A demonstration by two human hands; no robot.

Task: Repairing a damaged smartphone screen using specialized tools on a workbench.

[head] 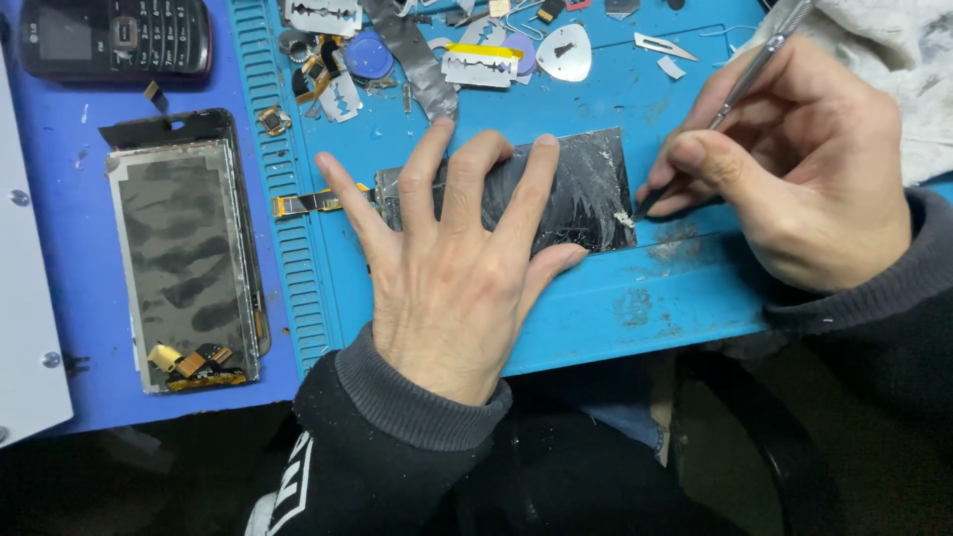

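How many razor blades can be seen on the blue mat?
3. One razor blade at the top edge, one below it by the mat's ridges, one yellow-wrapped at top centre. The clutter may hide more.

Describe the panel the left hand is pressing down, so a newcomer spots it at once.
On the blue work mat, look just below the scatter of razor blades and picks. The dark glossy panel lies flat under the left hand, with the metal tool in the right hand at its right edge. Unlike the grey-backed screen assembly further left, it is black and smeared with whitish residue.
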